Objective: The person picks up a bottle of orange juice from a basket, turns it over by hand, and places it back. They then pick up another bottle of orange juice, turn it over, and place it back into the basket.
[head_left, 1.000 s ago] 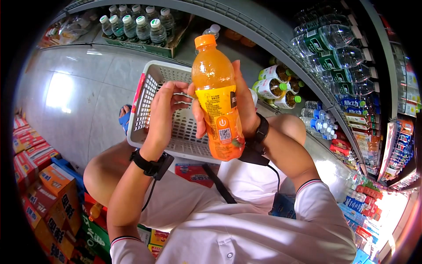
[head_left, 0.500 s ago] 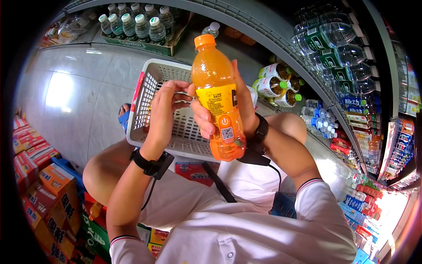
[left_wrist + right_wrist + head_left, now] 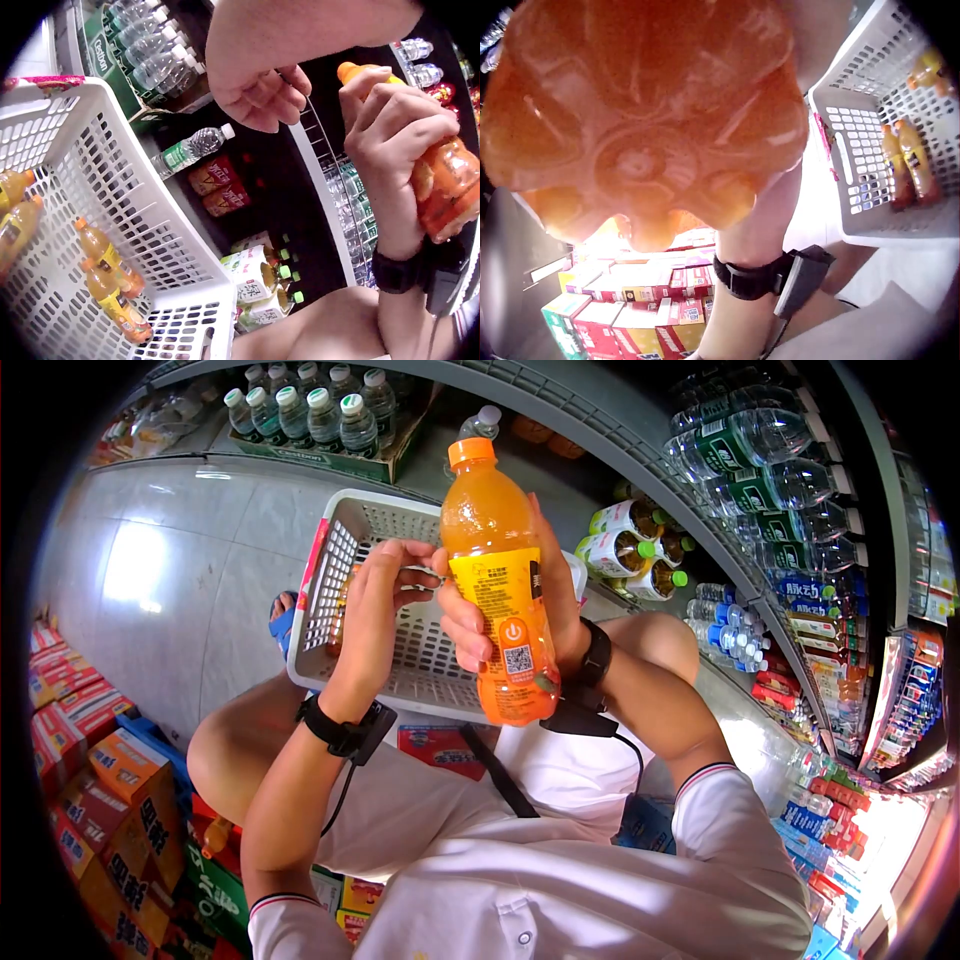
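My right hand (image 3: 553, 595) grips a large orange juice bottle (image 3: 496, 585) with an orange cap, holding it upright over my lap and the near side of the basket. A yellow label with small print and a QR code faces me. The left wrist view shows the right fingers (image 3: 401, 112) wrapped around the bottle; the right wrist view shows its ridged base (image 3: 637, 165) up close. My left hand (image 3: 378, 595) hovers left of the bottle with loosely bent fingers, holding nothing. In the left wrist view a gap separates that hand (image 3: 262, 94) from the bottle.
A white perforated basket (image 3: 340, 510) stands before my legs, with several smaller orange juice bottles (image 3: 112, 300) inside. Beyond it, a shelf holds a carton of water bottles (image 3: 320, 425) and green-capped tea bottles (image 3: 625, 555). Stacked boxes (image 3: 125, 810) are at left.
The right fingers have shifted slightly around the bottle's front, and the bottle has turned a little. The left hand has stayed nearly still.
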Tool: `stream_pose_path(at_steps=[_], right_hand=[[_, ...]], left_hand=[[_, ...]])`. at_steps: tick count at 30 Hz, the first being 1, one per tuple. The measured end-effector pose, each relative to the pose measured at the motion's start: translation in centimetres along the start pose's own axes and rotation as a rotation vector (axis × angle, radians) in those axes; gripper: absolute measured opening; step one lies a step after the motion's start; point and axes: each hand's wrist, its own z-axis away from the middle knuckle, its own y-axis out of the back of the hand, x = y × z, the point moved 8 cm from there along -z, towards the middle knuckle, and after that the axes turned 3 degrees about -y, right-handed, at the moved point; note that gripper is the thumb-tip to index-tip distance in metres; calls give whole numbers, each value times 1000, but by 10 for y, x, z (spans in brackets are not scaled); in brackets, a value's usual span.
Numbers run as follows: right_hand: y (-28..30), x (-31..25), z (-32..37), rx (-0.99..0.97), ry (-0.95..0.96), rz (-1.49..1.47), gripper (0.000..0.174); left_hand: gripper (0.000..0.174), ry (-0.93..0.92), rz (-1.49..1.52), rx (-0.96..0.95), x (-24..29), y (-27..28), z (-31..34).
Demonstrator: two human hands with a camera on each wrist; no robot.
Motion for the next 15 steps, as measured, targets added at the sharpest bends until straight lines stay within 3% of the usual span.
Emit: stream_pose_path(at_steps=[15], right_hand=[[14,-5,-6,144,28,171,92]], left_hand=[[40,-3,-11,21,6,-1,3]])
